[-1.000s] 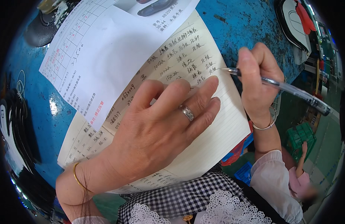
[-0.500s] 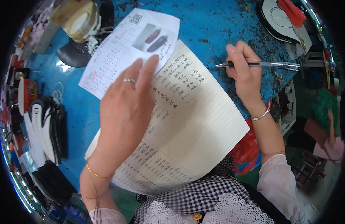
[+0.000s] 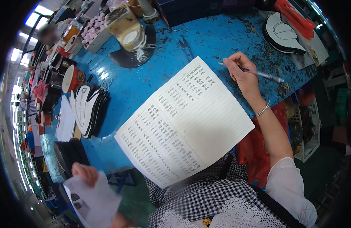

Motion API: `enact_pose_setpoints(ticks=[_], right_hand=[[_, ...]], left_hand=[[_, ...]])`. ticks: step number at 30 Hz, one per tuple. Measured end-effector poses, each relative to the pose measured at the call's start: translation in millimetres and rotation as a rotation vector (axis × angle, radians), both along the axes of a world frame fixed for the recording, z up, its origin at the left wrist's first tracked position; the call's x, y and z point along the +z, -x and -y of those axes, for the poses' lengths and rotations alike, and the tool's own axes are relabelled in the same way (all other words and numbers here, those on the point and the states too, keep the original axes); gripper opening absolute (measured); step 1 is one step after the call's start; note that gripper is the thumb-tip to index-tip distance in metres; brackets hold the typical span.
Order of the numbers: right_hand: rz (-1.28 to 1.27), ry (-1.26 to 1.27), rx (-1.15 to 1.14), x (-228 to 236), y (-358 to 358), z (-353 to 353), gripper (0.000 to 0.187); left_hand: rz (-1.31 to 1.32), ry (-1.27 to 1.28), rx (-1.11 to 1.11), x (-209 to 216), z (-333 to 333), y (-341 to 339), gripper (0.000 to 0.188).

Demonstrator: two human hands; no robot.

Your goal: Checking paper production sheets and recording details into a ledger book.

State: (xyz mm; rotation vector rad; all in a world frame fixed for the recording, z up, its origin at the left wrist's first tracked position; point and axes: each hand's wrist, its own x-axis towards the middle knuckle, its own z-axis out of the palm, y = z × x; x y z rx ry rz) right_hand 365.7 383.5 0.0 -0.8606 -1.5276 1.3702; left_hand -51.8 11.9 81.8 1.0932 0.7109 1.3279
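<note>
An open notebook (image 3: 217, 125) with lined, handwritten pages lies tilted over the near edge of the blue table. Beyond its upper right corner, my right hand (image 3: 242, 74) is closed round a clear pen with a dark grip (image 3: 263, 74), its tip pointing left. At the lower left, off the table, my left hand (image 3: 85, 173) pinches a printed sheet of paper (image 3: 95, 199), both somewhat blurred by motion. Small blue thread snips (image 3: 186, 49) lie just past the notebook's top edge.
Stacked white-and-black shoe pieces (image 3: 86, 108) lie on the left, with dark pieces (image 3: 71, 154) nearer me. A glue-crusted container (image 3: 126, 28) stands on a black sheet at the back. More cut pieces (image 3: 282, 34) and a red item (image 3: 295, 19) lie far right; a white crate (image 3: 311, 133) stands below.
My left hand has carried the printed sheet off the notebook, down to the lower left. The notebook's pages are now uncovered. My right hand still holds the pen.
</note>
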Motion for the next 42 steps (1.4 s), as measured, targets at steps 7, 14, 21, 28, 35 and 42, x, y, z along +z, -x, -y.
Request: enact_pose_setpoints(ticks=[7,14,21,28,35,42], right_hand=[[0.454,-0.527,0.158,15.7,16.1,20.8,0.029],[0.534,-0.950,0.614,23.4,45.7,78.8,0.031],[0.355,-0.360,0.530,41.2,6.4,88.5,0.039],[0.310,-0.035,0.108,27.4,-90.5,66.7,0.026],[0.322,0.279,-0.018,-7.4,-131.8,114.0,0.031],[0.148,0.352,0.116,28.7,-98.0,137.4,0.034]], left_hand=[[0.120,0.997,0.190,-69.7,93.8,-140.2,0.025],[-0.527,0.729,0.052,-100.2,59.4,-179.2,0.049],[-0.848,0.261,0.283,-20.8,-26.9,-198.5,0.065],[-1.364,0.146,-0.072,-3.5,-106.5,-250.8,0.079],[-1.363,0.142,-0.155,-25.8,-115.2,-258.0,0.081],[-1.085,0.183,-0.094,-18.4,-92.2,-224.2,0.065]])
